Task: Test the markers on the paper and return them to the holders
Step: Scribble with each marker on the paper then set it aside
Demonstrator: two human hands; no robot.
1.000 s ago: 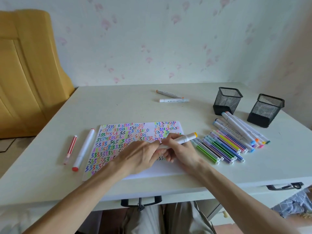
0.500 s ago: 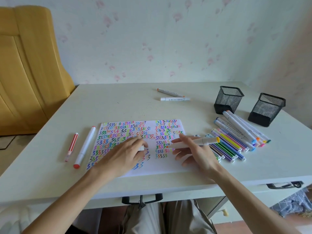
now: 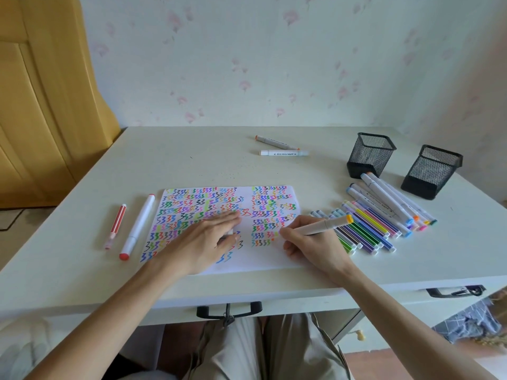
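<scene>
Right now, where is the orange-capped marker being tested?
In the head view, the orange-capped marker is gripped by the right hand, tip on the paper at its right side, just left of the row of colored markers.

1. Home room, prob. bedroom/study: floral wallpaper (image 3: 274, 50) right behind white desk (image 3: 192, 165).
2. Yellow wood door (image 3: 41, 105) left of desk.
3. Drawer handles (image 3: 229, 311) under desk's front edge.

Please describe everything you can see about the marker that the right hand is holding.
The marker has a pale, plastic-looking barrel and an orange end cap pointing up and right. The right hand grips it near the writing end, tilted, with the tip at the paper beside a small orange mark. The tip itself is too small to make out.
</scene>
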